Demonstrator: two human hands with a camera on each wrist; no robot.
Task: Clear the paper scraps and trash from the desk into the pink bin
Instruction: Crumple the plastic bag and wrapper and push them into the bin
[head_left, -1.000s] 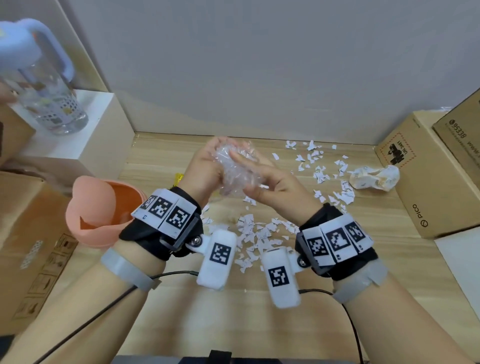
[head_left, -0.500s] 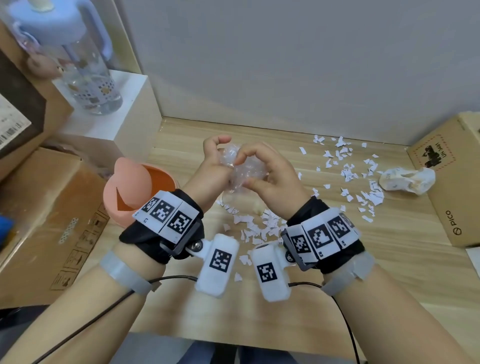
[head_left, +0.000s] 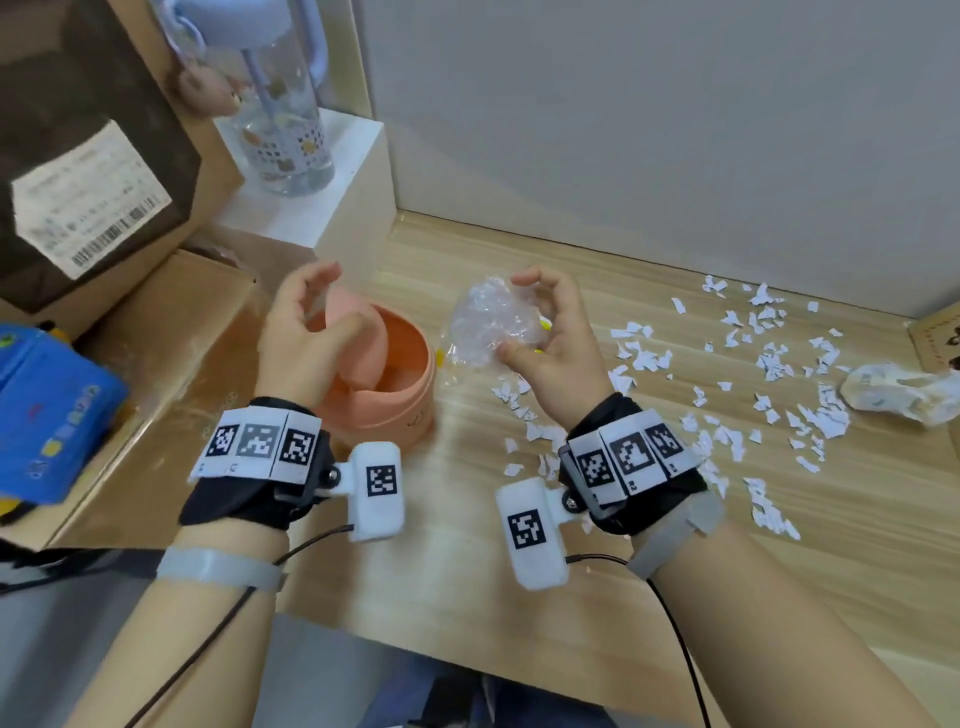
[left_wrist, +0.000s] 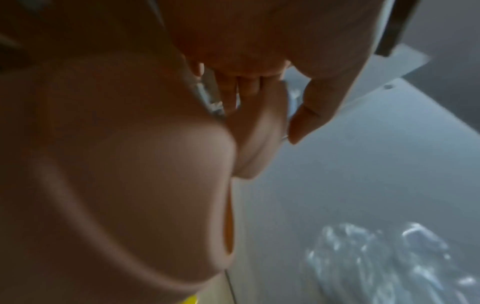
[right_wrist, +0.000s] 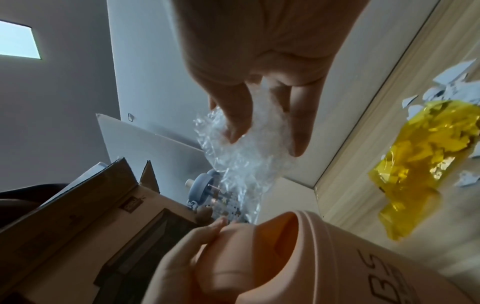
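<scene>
My right hand (head_left: 511, 317) holds a crumpled wad of clear plastic (head_left: 483, 322) in the air just right of the pink bin (head_left: 400, 400). In the right wrist view its fingers (right_wrist: 239, 123) curl round the plastic wad (right_wrist: 233, 160). My left hand (head_left: 343, 296) is over the bin and pinches its raised swing lid (head_left: 358, 343) between thumb and fingers; the left wrist view shows that lid (left_wrist: 130, 185) up close. White paper scraps (head_left: 769, 358) litter the wooden desk to the right. A crumpled white wrapper (head_left: 898, 389) lies at the far right. A yellow wrapper (right_wrist: 420, 164) lies on the desk beside the bin.
Cardboard boxes (head_left: 156, 338) are stacked left of the bin, with a blue pack (head_left: 47, 395) on them. A clear water bottle (head_left: 280, 119) stands on a white block (head_left: 332, 218) at the back left. Another cardboard box (head_left: 935, 338) sits at the right edge. A wall closes the desk's back.
The hands have parted: my left hand let go of the plastic wad and moved left onto the bin's lid. My right hand keeps the wad, now nearer the bin.
</scene>
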